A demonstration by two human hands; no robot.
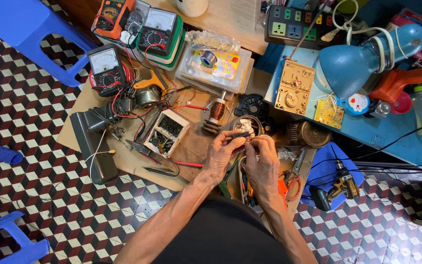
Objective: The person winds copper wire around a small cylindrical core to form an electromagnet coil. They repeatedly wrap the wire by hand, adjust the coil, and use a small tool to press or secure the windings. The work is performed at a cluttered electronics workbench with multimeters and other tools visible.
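We hold a small dark, flat clip-like part [240, 135] between both hands, above the cardboard work mat [191, 149]. Left hand [223, 155]: thumb and forefinger pinched together on the part's near end. Right hand [262, 159]: fingertips closed on something fine at the part's other end; what exactly, we cannot tell.

Judgement on doing this well: keep both wrists low and braced, keep the pinch light, and work directly over the round dark metal motor housing [246, 125] just beyond the grip, so a dropped piece lands where we can find it.

Containers:
- Small white open box [166, 133], left of the grip and well apart: dark small parts inside, kind unclear.
- Clear plastic tray [211, 68], beyond the grip and to its left: a reel of solder on a yellow card, bagged items on top.
- Green-edged case [169, 51], further left still: a black analogue meter with red leads.
- Copper wire coil [217, 111] stands upright just beyond the left hand, loose on the mat.
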